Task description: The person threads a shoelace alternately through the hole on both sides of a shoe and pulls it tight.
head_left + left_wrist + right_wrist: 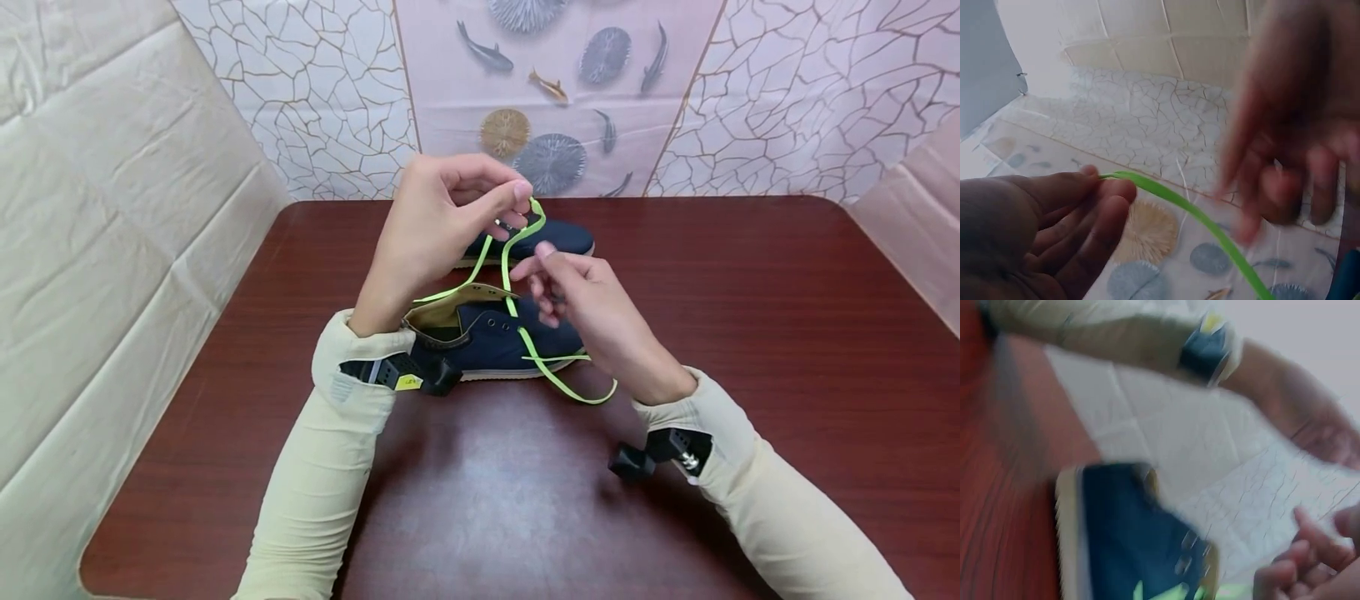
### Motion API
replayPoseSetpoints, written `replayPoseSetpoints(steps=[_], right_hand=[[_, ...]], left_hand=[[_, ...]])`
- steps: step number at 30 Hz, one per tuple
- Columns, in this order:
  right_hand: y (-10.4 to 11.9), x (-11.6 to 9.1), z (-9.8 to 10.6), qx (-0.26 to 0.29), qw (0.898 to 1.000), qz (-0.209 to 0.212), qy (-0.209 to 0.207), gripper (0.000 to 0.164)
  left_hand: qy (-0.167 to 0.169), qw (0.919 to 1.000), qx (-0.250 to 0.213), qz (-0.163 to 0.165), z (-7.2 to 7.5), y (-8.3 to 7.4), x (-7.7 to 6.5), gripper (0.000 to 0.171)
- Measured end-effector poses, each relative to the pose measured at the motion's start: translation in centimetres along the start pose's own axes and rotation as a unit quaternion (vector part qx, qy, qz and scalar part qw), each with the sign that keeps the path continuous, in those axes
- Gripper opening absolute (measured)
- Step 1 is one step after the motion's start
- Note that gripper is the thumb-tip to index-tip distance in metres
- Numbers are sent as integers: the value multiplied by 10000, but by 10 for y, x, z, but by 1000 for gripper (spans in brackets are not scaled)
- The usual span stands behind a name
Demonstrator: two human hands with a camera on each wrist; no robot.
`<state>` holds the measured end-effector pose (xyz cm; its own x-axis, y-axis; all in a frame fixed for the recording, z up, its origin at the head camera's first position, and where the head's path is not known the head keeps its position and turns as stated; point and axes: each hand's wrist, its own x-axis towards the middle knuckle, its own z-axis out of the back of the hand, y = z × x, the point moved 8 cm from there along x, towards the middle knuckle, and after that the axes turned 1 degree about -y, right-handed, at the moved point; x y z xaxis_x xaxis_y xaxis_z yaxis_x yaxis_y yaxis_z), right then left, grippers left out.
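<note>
On tbl, near shoe crosswise, toe R

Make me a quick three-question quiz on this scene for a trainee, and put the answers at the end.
1. Multiple choice: what is the left hand pinching?
A) a shoe sole
B) a green lace
C) a wrist strap

2. True or false: in the head view, the near shoe has its toe toward the picture's right.

3. Fill in the blank: the far shoe is dark ___ like the near shoe.

Key: 1. B; 2. true; 3. blue.
</note>
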<state>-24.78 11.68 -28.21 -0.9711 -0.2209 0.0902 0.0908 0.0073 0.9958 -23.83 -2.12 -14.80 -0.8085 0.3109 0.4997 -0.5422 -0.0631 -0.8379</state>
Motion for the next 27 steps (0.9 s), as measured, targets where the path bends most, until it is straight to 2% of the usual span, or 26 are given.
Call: replayPoseSetpoints(steps=[3,6,9,12,17,19,23,25,27], right_hand=[[-22,8,7,-1065,9939,-187,-227,30],[-43,16,12,-2098,9768,-278,-336,22],[-50,19,15,-2713,9615,-107,-424,18],[-51,19,17,-3022,9516,9,-557,19],[-52,14,20,-3402,9378,41,-694,20],[-51,13,20,-3439,9362,97,-717,19],[-51,13,18,-3470,9349,141,-730,19],[-50,14,17,-3463,9355,163,-676,20],[-45,14,16,-3438,9372,141,-568,21]], left_hand=[[-240,9978,-592,-147,4,-3,-2,12],[-546,9907,-1172,-426,11,-9,-5,11],[-726,9835,-1486,-730,15,-16,-5,10],[-839,9799,-1554,-928,17,-20,-5,10],[-1043,9719,-1918,-874,15,-21,-4,9],[-1188,9665,-2083,-917,17,-23,-4,9],[-1421,9598,-2082,-1234,23,-30,-7,10],[-1375,9614,-1994,-1304,24,-33,-9,10],[-1222,9694,-1715,-1258,23,-35,-11,9]])
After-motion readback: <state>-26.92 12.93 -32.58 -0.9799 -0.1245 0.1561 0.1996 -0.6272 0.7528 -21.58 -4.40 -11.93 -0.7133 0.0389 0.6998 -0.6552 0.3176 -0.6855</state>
